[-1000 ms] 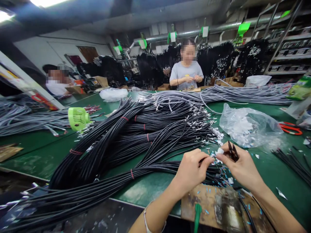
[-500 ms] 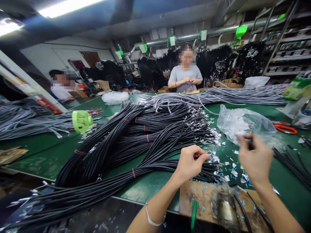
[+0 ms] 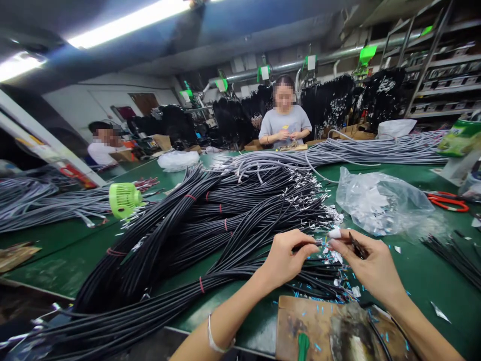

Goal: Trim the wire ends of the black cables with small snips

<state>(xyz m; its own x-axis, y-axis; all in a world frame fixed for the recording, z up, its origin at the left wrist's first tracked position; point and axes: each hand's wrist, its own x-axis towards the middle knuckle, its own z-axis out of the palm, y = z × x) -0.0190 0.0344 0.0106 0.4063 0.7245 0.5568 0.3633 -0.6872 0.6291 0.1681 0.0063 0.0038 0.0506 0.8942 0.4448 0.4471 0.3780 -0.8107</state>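
- The left hand [image 3: 287, 258] pinches 1 thin black cable [image 3: 317, 243] near its end, with the fingers closed tight on it.
- The right hand [image 3: 372, 268] touches the cable tip with thumb and forefinger close together. Its other fingers hold a small black tool [image 3: 356, 246] against the palm.
- The cable end is between the 2 hands, just above the green table [image 3: 417, 273], at the near edge of the pile of black cables [image 3: 210, 225].
- A plastic bag [image 3: 381, 200] lies behind the right hand, and red scissors [image 3: 449, 201] lie further right.
- A wooden board [image 3: 300, 316] lies below the hands.
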